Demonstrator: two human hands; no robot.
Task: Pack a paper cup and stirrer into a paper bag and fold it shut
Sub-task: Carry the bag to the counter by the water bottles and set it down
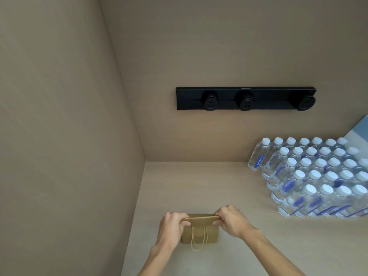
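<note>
In the head view, a brown paper bag [199,230] is seen standing on the beige counter [219,182], near the left wall. Its folded top edge is pinched at both ends: the left end is gripped by the left hand [172,226], the right end by the right hand [232,221], with fingers curled over the fold and thumbs pressed beneath it. Both hands are closed tightly on the paper. One bag is visible; its two cord handles [198,239] hang down the near face. The fold's long axis runs left to right. The cup and stirrer cannot be seen. To the right, well apart, a block of water bottles [318,176] is arranged in rows; roughly thirty white caps are counted. Three round sockets are mounted on a black wall rail [246,98].
</note>
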